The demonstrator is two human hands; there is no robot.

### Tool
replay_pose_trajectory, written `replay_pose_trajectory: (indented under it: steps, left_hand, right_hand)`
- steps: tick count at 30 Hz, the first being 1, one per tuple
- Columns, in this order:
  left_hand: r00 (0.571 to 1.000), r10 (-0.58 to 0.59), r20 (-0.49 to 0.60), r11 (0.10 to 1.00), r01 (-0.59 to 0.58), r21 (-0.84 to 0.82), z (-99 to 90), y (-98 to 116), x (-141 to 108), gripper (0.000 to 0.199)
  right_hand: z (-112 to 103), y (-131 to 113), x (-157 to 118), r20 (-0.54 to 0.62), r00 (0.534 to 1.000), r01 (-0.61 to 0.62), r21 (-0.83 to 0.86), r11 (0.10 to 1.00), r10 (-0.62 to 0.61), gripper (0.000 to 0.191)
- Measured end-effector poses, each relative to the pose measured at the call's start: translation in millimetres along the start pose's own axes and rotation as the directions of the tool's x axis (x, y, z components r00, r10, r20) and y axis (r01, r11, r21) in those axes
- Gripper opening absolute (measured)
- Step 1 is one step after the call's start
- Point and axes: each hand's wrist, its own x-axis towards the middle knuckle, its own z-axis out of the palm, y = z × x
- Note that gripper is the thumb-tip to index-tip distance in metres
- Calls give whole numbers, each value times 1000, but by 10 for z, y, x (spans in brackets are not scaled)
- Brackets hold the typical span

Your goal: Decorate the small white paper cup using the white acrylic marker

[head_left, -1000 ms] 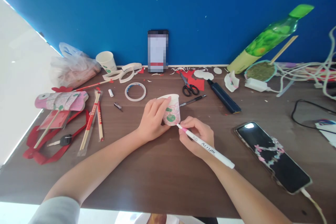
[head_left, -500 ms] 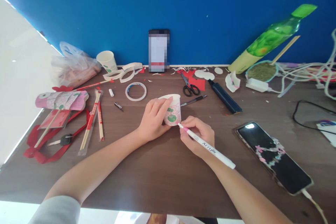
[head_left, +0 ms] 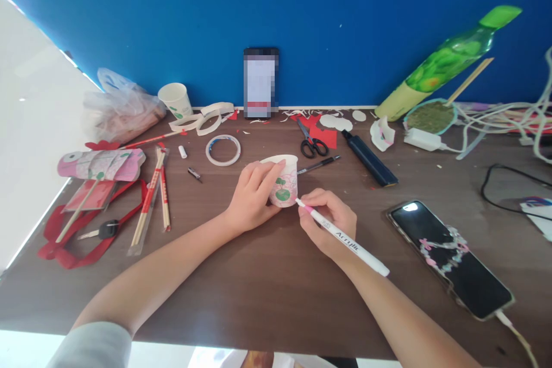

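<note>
The patterned paper cup [head_left: 287, 184] is gripped by the fingers of the left hand [head_left: 252, 195] at the middle of the brown table [head_left: 259, 282]. A white marker [head_left: 351, 244] is pinched in the fingers of the right hand [head_left: 335, 214], its tip at the cup's lower edge (contact cannot be told). Beyond, scissors [head_left: 314, 148] and a black pen [head_left: 319, 165] are seen.

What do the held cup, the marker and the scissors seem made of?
Cup: probably paper, matte, its thin rim and green motif suggesting so. Marker: likely plastic, given the smooth white barrel. Scissors: greyish blades look metal; rounded black handles seem plastic, finish unclear.
</note>
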Motion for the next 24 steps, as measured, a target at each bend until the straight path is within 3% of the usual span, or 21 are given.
replay_pose_trajectory:
  steps: [24]
  left_hand:
    - [1000,5,4,1000,-5,21,2,1,2,70]
  right_hand:
    - [-1,-3,7,3,1000,-24,-17,1000,24,13]
